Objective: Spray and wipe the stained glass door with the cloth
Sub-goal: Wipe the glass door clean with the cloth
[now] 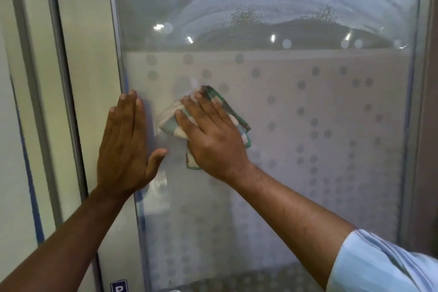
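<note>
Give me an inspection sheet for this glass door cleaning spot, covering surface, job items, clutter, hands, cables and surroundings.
Surface: glass door, frosted lower part with a dot pattern; clear upper part shows curved smear streaks and two speckled patches.
Job's things: cloth, white with green edging, crumpled, pressed on the frosted glass; no spray bottle in view.
Clutter: nothing seen.
Hands: left hand flat and open, on the glass at the door's left edge; right hand spread flat over the cloth, pressing it to the glass.
Cables: nothing seen.
Surroundings: metal door frame at left, pale wall panel beside it, a small blue sign at the bottom, partly cut off.
</note>
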`<state>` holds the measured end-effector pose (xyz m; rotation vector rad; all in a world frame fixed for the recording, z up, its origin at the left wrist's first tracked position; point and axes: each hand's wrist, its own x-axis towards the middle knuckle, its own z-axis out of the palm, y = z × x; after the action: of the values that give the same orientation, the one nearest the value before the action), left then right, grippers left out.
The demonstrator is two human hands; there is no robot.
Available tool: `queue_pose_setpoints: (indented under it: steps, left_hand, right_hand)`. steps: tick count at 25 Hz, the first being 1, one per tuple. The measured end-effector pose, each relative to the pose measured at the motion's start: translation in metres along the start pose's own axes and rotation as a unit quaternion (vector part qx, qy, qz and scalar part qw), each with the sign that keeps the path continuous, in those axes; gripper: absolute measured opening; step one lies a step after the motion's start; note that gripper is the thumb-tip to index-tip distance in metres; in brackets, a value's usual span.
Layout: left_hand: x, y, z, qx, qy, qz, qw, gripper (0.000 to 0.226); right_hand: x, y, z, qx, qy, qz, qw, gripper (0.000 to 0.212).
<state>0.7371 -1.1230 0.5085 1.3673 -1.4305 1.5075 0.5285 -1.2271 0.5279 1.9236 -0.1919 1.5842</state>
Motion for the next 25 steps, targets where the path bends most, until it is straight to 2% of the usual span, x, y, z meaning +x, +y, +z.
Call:
queue_pose_setpoints:
  steps: [6,11,17,21,25]
  left_hand:
    - [0.002,0.004,-0.003,0.039,-0.001,0.002,0.999,0.085]
    - [0.004,0.009,-0.005,0.047,-0.003,-0.005,0.999,0.084]
    - [0.002,0.005,0.001,0.058,0.0,0.005,0.998,0.082]
    - [0.001,0.002,0.005,0.058,-0.002,0.0,0.998,0.082]
    - [-0.003,0.013,0.006,0.066,-0.017,-0.026,0.997,0.085]
  right_hand:
    - [-0.034,0.073,-0.036,-0.049,0.025,-0.011,0.998,0.046]
    - [-0.067,0.157,-0.072,-0.054,0.03,0.056,0.997,0.044]
    - [-0.098,0.25,-0.118,-0.057,0.02,0.107,0.992,0.052]
    - [-0.124,0.295,-0.14,-0.049,0.068,0.191,0.978,0.055]
    - [-0.153,0.312,-0.147,-0.027,0.11,0.313,0.943,0.055]
